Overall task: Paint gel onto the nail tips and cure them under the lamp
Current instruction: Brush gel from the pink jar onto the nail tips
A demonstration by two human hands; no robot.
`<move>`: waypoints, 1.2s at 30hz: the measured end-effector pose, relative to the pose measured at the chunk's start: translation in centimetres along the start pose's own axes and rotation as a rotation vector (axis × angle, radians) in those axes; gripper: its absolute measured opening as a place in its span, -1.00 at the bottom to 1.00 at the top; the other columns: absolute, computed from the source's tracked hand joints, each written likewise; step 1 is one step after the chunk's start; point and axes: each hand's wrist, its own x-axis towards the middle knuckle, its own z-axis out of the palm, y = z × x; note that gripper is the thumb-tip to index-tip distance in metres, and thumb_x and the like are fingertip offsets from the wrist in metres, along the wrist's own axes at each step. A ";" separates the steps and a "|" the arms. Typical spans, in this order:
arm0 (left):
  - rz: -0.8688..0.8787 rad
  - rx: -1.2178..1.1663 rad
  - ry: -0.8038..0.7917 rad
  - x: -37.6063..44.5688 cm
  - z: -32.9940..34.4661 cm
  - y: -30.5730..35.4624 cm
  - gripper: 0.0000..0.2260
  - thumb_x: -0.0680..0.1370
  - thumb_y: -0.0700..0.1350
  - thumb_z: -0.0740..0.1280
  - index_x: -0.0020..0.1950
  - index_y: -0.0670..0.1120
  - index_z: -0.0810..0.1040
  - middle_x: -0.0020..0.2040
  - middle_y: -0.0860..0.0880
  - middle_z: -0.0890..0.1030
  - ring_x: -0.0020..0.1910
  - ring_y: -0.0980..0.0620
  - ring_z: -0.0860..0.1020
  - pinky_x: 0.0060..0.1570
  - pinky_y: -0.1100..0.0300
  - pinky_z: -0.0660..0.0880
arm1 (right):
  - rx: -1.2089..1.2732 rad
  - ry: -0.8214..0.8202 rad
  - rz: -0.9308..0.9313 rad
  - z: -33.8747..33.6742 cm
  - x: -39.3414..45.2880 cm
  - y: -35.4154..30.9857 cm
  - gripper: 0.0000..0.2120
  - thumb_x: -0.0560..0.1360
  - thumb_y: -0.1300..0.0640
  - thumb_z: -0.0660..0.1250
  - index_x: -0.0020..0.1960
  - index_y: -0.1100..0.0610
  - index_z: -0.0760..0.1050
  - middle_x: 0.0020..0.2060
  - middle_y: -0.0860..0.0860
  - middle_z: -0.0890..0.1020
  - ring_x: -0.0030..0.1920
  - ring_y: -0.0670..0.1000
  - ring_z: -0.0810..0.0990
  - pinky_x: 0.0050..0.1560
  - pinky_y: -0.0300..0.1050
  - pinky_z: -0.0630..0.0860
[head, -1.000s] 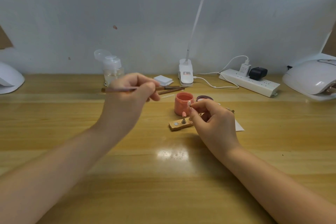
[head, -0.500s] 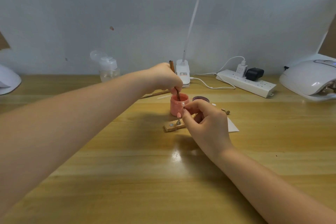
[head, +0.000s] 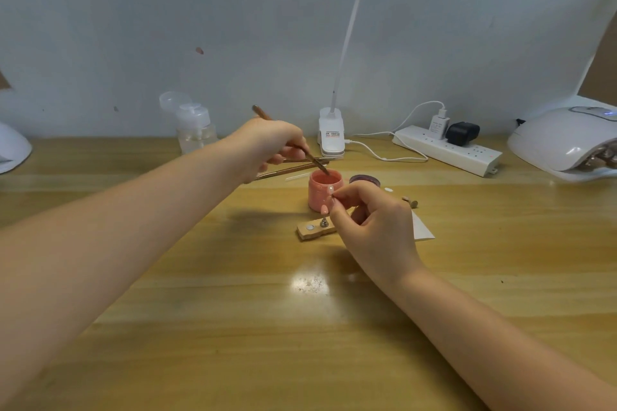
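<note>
Pink gel pot [head: 325, 189] under brush-pinching left hand [head: 272, 147].

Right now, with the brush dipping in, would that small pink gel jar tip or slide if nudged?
The small pink round gel jar looks squat and wide-based, so it probably slides rather than tips. The glossy wooden table suggests little grip. It stands open, nothing steadying it, so a hard push from the thin brown brush could spill gel.

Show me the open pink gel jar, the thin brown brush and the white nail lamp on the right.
Open pink gel jar [head: 321, 197]: head view, front wall.
Thin brown brush [head: 262, 113]: head view, upper handle.
White nail lamp [head: 564, 140]: head view, domed top.
</note>
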 end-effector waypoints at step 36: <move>0.883 0.029 0.111 -10.4 -0.6 -9.6 -0.84 0.50 -0.01 0.25 -0.07 0.00 0.60 -0.23 0.07 0.63 -0.21 0.03 0.58 -0.25 0.23 0.48 | -0.088 -0.062 0.002 -0.3 0.0 0.0 -0.94 0.45 0.23 0.44 -0.10 0.11 0.64 -0.34 -0.30 0.53 -0.39 -0.11 0.49 -0.32 -0.40 0.35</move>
